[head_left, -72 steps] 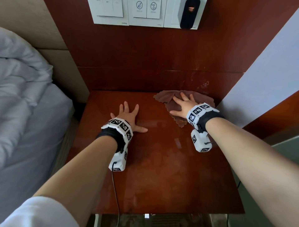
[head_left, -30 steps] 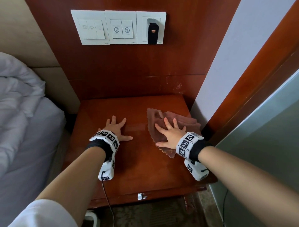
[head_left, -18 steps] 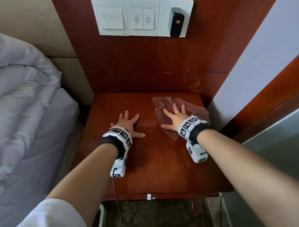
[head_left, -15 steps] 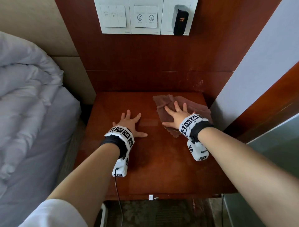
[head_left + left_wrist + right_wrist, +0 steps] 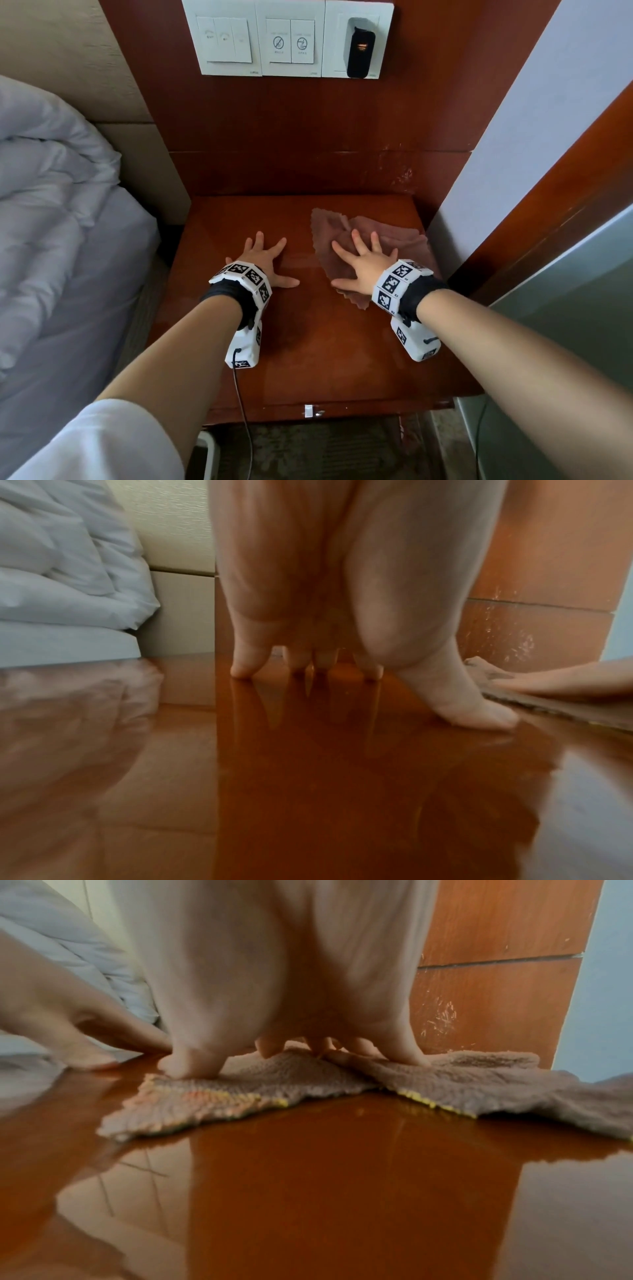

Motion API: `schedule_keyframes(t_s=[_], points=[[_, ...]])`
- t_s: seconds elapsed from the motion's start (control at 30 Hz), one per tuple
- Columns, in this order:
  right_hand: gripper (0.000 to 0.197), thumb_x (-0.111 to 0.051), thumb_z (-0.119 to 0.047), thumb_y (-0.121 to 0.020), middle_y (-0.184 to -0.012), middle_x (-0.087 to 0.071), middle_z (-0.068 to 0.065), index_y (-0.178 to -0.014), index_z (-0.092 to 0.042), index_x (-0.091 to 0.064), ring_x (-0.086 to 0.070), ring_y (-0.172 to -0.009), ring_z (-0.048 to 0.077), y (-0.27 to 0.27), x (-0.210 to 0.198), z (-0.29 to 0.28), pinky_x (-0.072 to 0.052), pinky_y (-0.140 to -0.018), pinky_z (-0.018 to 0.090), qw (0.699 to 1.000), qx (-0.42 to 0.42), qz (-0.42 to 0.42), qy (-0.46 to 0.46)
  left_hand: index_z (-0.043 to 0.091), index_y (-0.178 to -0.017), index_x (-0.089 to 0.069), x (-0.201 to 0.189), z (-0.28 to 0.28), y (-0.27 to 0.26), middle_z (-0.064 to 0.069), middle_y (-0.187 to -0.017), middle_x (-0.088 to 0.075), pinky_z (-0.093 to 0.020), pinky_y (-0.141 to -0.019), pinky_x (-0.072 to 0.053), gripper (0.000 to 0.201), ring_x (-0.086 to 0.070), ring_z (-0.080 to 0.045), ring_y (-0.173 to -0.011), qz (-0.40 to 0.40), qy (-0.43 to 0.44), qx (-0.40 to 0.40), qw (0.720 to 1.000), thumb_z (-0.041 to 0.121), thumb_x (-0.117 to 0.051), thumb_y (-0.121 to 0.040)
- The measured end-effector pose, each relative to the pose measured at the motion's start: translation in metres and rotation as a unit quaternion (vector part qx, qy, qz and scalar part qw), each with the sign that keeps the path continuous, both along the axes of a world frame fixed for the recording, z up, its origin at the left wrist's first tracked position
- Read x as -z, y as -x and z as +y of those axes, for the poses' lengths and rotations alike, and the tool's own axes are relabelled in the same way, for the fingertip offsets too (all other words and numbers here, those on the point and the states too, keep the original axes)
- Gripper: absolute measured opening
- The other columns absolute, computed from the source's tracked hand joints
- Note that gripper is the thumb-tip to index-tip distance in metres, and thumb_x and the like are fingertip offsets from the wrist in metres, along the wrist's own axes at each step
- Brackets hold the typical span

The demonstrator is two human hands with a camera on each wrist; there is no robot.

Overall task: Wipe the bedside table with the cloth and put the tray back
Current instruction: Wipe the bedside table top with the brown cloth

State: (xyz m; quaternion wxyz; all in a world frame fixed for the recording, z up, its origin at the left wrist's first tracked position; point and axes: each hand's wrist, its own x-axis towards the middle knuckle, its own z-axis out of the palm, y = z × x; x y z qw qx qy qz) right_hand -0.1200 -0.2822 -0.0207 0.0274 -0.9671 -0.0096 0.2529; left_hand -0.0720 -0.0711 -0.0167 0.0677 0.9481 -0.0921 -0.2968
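Since half a second ago, the right hand (image 5: pixel 367 265) has slid the crumpled brown terry cloth (image 5: pixel 397 240) slightly nearer the front and centre of the glossy reddish-brown wooden bedside table (image 5: pixel 308 359); the left hand (image 5: pixel 261 260) has stayed put. The right hand lies flat on the cloth with fingers spread wide and straight, thumb out to the side, pressing the fabric down. The right wrist view shows its fingertips (image 5: pixel 407 1053) digging into the cloth's pile, a yellow-stitched edge showing in front. The cloth sits on the table's back right part, close to the pale wall (image 5: pixel 513 144). The left hand rests palm down on the bare wood left of the cloth, fingers fanned and straight, holding nothing; its thumb tip is near the cloth's edge but apart from it. No tray appears in any view. A bed with rumpled white bedding (image 5: pixel 51 192) stands left of the table. A white switch panel (image 5: pixel 287 37) is on the wooden wall above.
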Motion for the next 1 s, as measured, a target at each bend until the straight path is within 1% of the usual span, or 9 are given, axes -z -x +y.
schedule_keyframes(t_s=[0.23, 0.37, 0.53, 0.67, 0.9, 1.0], points=[[0.084, -0.042, -0.070, -0.084, -0.158, 0.023, 0.002, -0.149, -0.044, 0.005, 0.019, -0.143, 0.041, 0.030, 0.002, 0.007, -0.007, -0.108, 0.071, 0.999, -0.041, 0.003, 0.001, 0.043, -0.149, 0.002, 0.003, 0.003, 0.002, -0.003, -0.159, 0.018, -0.061, -0.114, -0.009, 0.099, 0.011, -0.027, -0.148, -0.014, -0.003, 0.007, 1.000, 0.065, -0.061, -0.075], [0.084, -0.042, -0.070, -0.084, -0.158, 0.023, 0.002, -0.149, -0.044, 0.005, 0.020, -0.143, 0.040, 0.034, 0.002, 0.010, -0.007, -0.108, 0.072, 0.999, -0.039, 0.007, 0.003, 0.041, -0.150, 0.001, 0.000, 0.015, -0.001, -0.002, -0.160, 0.016, -0.053, -0.119, -0.010, 0.102, 0.010, -0.027, -0.148, 0.004, 0.000, 0.032, 0.999, 0.062, -0.065, -0.075], [0.086, -0.042, -0.071, -0.083, -0.158, 0.024, 0.002, -0.149, -0.044, 0.006, 0.020, -0.143, 0.041, 0.030, 0.002, 0.015, -0.006, -0.107, 0.073, 0.999, -0.033, 0.009, 0.001, 0.041, -0.149, 0.000, 0.003, 0.024, 0.001, 0.000, -0.160, 0.015, -0.057, -0.118, -0.010, 0.103, 0.011, -0.026, -0.148, -0.002, 0.019, 0.030, 0.999, 0.061, -0.066, -0.073], [0.086, -0.043, -0.071, -0.082, -0.158, 0.023, 0.002, -0.149, -0.044, 0.004, 0.020, -0.143, 0.041, 0.023, 0.001, 0.025, -0.007, -0.106, 0.073, 1.000, -0.025, 0.009, 0.004, 0.039, -0.150, 0.000, 0.004, 0.032, 0.001, 0.001, -0.160, 0.014, -0.056, -0.118, -0.009, 0.105, 0.010, -0.025, -0.148, -0.007, 0.026, 0.020, 0.999, 0.059, -0.068, -0.073], [0.086, -0.043, -0.071, -0.083, -0.158, 0.021, 0.003, -0.150, -0.043, 0.003, 0.019, -0.143, 0.041, 0.009, -0.001, 0.043, -0.006, -0.107, 0.072, 1.000, -0.021, 0.002, 0.003, 0.038, -0.150, 0.002, 0.006, 0.065, -0.001, -0.001, -0.160, 0.014, -0.056, -0.118, -0.009, 0.108, 0.010, -0.028, -0.148, -0.010, 0.003, -0.036, 0.999, 0.062, -0.067, -0.071], [0.086, -0.042, -0.071, -0.083, -0.159, 0.021, 0.004, -0.150, -0.042, 0.003, 0.019, -0.143, 0.042, 0.002, -0.001, 0.056, -0.006, -0.107, 0.072, 1.000, -0.025, -0.002, 0.002, 0.037, -0.150, 0.003, 0.007, 0.074, -0.001, -0.001, -0.160, 0.014, -0.057, -0.118, -0.008, 0.108, 0.010, -0.028, -0.148, -0.013, 0.004, -0.041, 0.999, 0.062, -0.067, -0.072]])
